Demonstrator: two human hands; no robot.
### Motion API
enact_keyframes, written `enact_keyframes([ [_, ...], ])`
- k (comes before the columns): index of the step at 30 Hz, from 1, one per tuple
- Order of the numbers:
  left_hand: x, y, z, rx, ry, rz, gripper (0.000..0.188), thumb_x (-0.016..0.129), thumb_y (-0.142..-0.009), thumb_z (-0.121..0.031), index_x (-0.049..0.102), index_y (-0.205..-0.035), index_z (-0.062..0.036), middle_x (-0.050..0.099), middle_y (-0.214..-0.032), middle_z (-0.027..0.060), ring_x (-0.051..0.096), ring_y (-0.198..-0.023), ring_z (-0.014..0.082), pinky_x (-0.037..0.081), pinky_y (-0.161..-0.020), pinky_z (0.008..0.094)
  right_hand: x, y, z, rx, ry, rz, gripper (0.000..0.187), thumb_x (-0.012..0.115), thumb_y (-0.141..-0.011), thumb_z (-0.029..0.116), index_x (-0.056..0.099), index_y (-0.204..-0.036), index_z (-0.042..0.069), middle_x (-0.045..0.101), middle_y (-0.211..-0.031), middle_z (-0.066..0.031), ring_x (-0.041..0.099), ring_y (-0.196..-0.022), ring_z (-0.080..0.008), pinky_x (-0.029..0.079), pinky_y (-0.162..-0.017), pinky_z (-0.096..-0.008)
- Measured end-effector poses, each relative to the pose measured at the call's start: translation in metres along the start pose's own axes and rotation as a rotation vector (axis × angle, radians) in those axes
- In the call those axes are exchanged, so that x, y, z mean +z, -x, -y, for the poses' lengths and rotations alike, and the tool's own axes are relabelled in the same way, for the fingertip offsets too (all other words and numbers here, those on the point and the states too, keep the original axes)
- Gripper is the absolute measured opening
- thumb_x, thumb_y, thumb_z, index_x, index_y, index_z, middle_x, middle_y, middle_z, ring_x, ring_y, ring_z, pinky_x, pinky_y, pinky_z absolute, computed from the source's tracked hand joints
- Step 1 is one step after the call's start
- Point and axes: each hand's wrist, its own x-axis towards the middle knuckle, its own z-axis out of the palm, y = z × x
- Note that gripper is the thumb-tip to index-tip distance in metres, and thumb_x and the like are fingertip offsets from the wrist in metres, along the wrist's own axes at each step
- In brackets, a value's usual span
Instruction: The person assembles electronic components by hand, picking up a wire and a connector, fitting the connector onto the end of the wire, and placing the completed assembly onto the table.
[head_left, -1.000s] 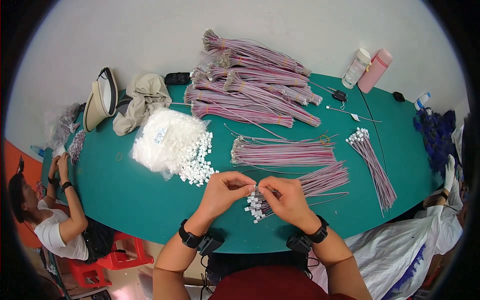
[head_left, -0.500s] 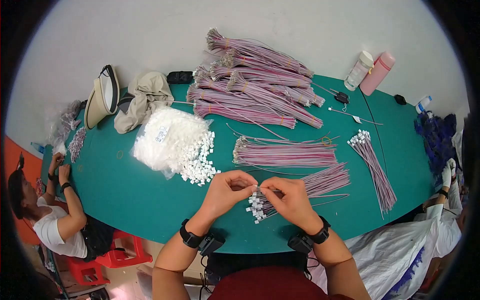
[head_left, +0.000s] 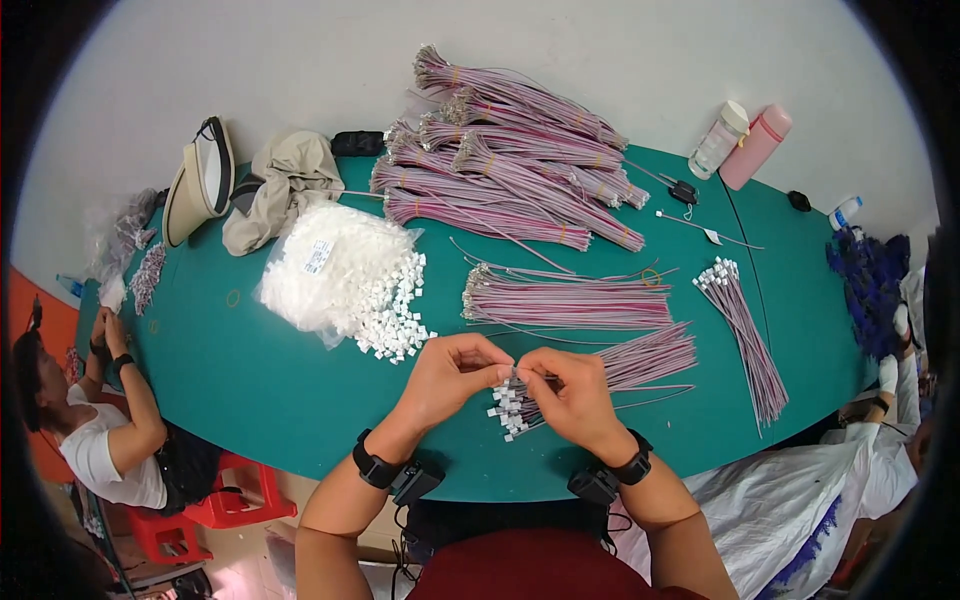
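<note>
Bag (head_left: 310,270) of clear plastic sits on the green counter (head_left: 300,410), full of small wht connectors, a batch of loose connectors (head_left: 395,325) spilling off its rt side. Down & rt of the bag, here's the action: L hand (head_left: 455,380) pinches a wire end (head_left: 515,372), thumb to forefinger, and R hand (head_left: 568,395) pinches at the same spot, tips practically meeting! Detail's too small to tell which hand has the plug & which the wire. Just below that pinch, lower rt of the bag, lie wht-tipped wires (head_left: 650,358), pink & grey, running rt from under R hand. Straight rt of the bag: a flat bundle (head_left: 570,302), metal-tipped, w/ a yellow band (head_left: 651,277) near its far end. Up-rt of the bag, a big heap of tied bundles (head_left: 520,165). Far rt of the bag, a slim bundle (head_left: 742,345), wht-tipped, lies at a slant. Up-left of the bag: beige cloth (head_left: 290,185), then a sun visor (head_left: 195,195). Far left of the bag, a co-worker (head_left: 110,430) has both hands close together.
</note>
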Motion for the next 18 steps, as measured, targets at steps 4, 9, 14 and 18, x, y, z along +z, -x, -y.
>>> enact_keyframes([
  [4, -0.0012, -0.0004, -0.0006, 0.0, 0.027, 0.018, 0.011, 0.072, -0.086, -0.001, 0.069, -0.096, 0.0021, 0.07, -0.088, 0.0061, 0.064, -0.078, 0.01, 0.052, -0.073, 0.0229, -0.0019, -0.0023, 0.0023, 0.028, -0.025, 0.021, 0.003, 0.065, -0.086, 0.001, 0.065, -0.088, 0.001, 0.061, -0.068, -0.0112, 0.056, -0.052, -0.0212, 0.041, -0.048, -0.0308],
  [9, -0.0018, -0.0001, 0.0, -0.008, 0.015, 0.014, 0.012, 0.072, -0.086, -0.002, 0.069, -0.096, 0.0023, 0.07, -0.088, 0.006, 0.064, -0.078, 0.01, 0.052, -0.072, 0.023, 0.0008, -0.0024, -0.0026, -0.063, 0.006, -0.003, 0.003, 0.064, -0.086, 0.001, 0.064, -0.089, 0.001, 0.062, -0.069, -0.0118, 0.059, -0.054, -0.0226, 0.043, -0.05, -0.032],
  [14, -0.0012, 0.001, -0.004, -0.015, 0.01, 0.004, 0.012, 0.072, -0.085, -0.002, 0.069, -0.096, 0.0022, 0.07, -0.087, 0.0058, 0.064, -0.077, 0.01, 0.052, -0.072, 0.0229, -0.0005, -0.001, -0.0004, -0.04, 0.023, 0.009, 0.004, 0.064, -0.087, 0.002, 0.064, -0.09, 0.0, 0.063, -0.071, -0.0124, 0.061, -0.057, -0.0238, 0.045, -0.053, -0.0324],
  [18, -0.0011, 0.0014, -0.0044, -0.016, 0.019, -0.007, 0.012, 0.072, -0.085, -0.002, 0.069, -0.097, 0.002, 0.07, -0.086, 0.0053, 0.064, -0.077, 0.01, 0.052, -0.072, 0.0229, -0.0028, -0.0012, -0.0009, 0.012, -0.006, 0.052, 0.007, 0.064, -0.087, -0.002, 0.067, -0.093, -0.003, 0.067, -0.075, -0.0077, 0.065, -0.064, -0.0116, 0.05, -0.055, -0.0238],
])
